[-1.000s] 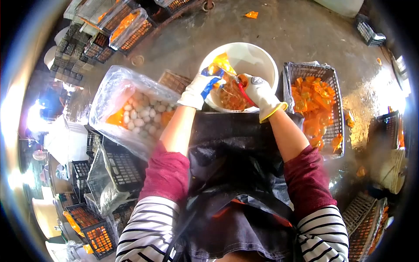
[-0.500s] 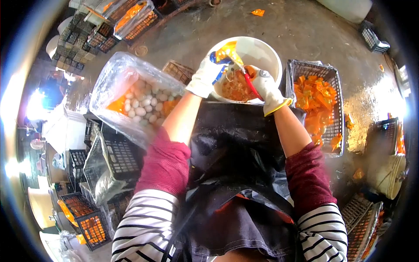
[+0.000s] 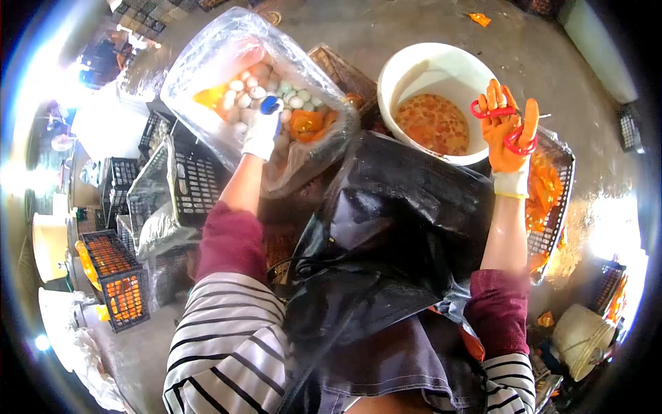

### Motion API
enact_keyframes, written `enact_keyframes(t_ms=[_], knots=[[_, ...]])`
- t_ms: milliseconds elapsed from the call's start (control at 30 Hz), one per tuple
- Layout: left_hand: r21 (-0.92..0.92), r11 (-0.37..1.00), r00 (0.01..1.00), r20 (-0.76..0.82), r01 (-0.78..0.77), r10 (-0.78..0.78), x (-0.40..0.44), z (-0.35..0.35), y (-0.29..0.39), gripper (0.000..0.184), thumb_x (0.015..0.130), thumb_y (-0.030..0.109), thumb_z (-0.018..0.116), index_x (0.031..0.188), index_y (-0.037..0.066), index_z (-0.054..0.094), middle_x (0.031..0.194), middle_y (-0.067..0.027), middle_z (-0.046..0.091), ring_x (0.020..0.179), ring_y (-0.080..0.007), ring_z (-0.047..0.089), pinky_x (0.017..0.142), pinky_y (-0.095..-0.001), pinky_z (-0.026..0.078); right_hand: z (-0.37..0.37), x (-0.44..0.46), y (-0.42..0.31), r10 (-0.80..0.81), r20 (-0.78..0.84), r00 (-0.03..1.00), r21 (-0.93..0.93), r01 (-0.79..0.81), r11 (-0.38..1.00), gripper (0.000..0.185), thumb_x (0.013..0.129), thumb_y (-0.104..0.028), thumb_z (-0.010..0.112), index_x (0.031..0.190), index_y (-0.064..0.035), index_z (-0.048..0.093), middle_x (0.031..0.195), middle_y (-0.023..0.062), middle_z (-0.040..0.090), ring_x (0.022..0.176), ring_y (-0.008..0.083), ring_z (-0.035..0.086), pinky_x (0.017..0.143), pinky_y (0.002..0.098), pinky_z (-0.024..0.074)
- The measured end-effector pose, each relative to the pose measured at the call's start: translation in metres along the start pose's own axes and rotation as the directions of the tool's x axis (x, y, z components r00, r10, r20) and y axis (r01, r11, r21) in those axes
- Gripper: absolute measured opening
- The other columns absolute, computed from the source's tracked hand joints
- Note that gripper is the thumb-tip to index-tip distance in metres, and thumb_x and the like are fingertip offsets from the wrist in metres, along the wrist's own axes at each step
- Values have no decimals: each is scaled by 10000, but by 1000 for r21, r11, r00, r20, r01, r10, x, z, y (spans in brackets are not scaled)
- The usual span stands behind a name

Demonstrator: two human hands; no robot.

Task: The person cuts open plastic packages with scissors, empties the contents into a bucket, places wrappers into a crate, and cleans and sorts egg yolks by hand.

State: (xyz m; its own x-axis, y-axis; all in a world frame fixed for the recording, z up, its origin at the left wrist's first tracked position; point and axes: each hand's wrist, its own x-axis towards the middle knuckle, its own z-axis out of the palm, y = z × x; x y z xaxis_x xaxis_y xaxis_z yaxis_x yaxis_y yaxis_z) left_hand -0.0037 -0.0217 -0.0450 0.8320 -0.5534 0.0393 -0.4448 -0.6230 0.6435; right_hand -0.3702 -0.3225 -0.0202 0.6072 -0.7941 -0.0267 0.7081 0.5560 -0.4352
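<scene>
My left hand [image 3: 263, 127], in a white glove with blue on it, reaches into a crate lined with clear plastic [image 3: 196, 62]. Whitish eggs [image 3: 245, 101] lie around its fingers, and an orange packet [image 3: 305, 124] is just to its right. How its fingers are bent is hidden. My right hand [image 3: 507, 131], in an orange-palmed glove, is raised with the palm up beside the white bucket [image 3: 407, 69]. Red-handled scissors [image 3: 498, 112] hang on its spread fingers through the handle loops. Inside the bucket is an orange-yellow liquid with yolk-like lumps [image 3: 434, 124].
Right of the bucket stands a black crate [image 3: 567, 179] with torn orange wrappers [image 3: 545, 183]. Stacked black crates [image 3: 124, 276] stand on the left. Another orange scrap [image 3: 480, 19] lies on the wet floor. A black apron [image 3: 407, 200] covers my lap.
My left hand has left the bucket and moved left into the egg crate; the orange packet it held is gone from it. My right hand has moved right, turned palm up, still with the scissors.
</scene>
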Motion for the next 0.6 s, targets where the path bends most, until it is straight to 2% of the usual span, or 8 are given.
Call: enact_keyframes(t_ms=[100, 167, 200, 233, 300, 333, 433, 600], knots=[[259, 939, 974, 39, -226, 224, 24, 48, -44, 411, 834, 341, 561, 1156, 85, 545, 1115, -191, 585, 1026, -341, 564, 847, -417, 449, 17, -1, 11, 96, 35, 995, -106, -92, 990, 574, 926, -452, 458, 1237, 30, 464, 1285, 163, 497, 1151, 253, 485, 1024, 397, 345], [431, 877, 964, 239, -213, 117, 18, 55, -16, 468, 829, 374, 556, 1204, 95, 538, 1171, -185, 572, 1063, -330, 557, 862, -421, 444, 10, 5, 17, 130, 60, 990, -152, -120, 981, 600, 920, -460, 461, 1274, 23, 441, 1337, 137, 466, 1209, 216, 469, 1063, 373, 327], [549, 811, 918, 395, -203, -38, 23, 58, 2, 498, 817, 398, 556, 1219, 104, 539, 1193, -173, 569, 1087, -328, 549, 884, -406, 440, 12, 4, 20, 97, 54, 994, -159, -87, 983, 571, 924, -439, 468, 1256, 25, 464, 1303, 131, 497, 1161, 204, 494, 1046, 361, 339], [326, 945, 870, 474, -34, -132, 25, 71, -13, 507, 808, 429, 552, 1210, 120, 549, 1203, -165, 569, 1110, -332, 537, 909, -392, 430, 13, 6, 22, 87, 33, 996, -147, -81, 986, 528, 934, -412, 457, 1228, 25, 483, 1245, 132, 523, 1097, 214, 499, 998, 364, 355], [346, 938, 840, 503, 19, -203, 36, 105, -59, 546, 784, 466, 570, 1214, 131, 545, 1209, -167, 567, 1138, -334, 517, 924, -384, 422, 18, 8, 25, 64, -11, 998, -123, -65, 990, 449, 955, -359, 435, 1172, 25, 519, 1128, 134, 576, 968, 232, 508, 904, 368, 386], [388, 921, 862, 479, -40, -165, 11, 79, -10, 585, 761, 491, 602, 1205, 114, 547, 1199, -170, 572, 1143, -328, 512, 939, -394, 413, 13, 12, 24, 93, 5, 996, -145, -91, 985, 468, 941, -375, 459, 1197, 13, 508, 1174, 138, 559, 1014, 230, 512, 940, 367, 381], [411, 909, 917, 384, -66, -107, 17, 109, -83, 572, 754, 481, 615, 1178, 102, 559, 1172, -186, 579, 1106, -332, 535, 933, -406, 420, -3, 25, 28, 163, 95, 982, -214, -140, 967, 509, 915, -400, 506, 1246, -14, 488, 1264, 146, 527, 1095, 224, 524, 1006, 362, 374], [472, 881, 935, 323, -23, -149, 12, 94, -56, 376, 870, 345, 427, 1023, 87, 653, 1045, -224, 616, 1027, -336, 574, 900, -408, 436, 10, 17, 36, 223, 214, 951, -279, -159, 947, 437, 930, -350, 501, 1249, -51, 493, 1258, 156, 526, 1068, 225, 534, 979, 364, 399]])
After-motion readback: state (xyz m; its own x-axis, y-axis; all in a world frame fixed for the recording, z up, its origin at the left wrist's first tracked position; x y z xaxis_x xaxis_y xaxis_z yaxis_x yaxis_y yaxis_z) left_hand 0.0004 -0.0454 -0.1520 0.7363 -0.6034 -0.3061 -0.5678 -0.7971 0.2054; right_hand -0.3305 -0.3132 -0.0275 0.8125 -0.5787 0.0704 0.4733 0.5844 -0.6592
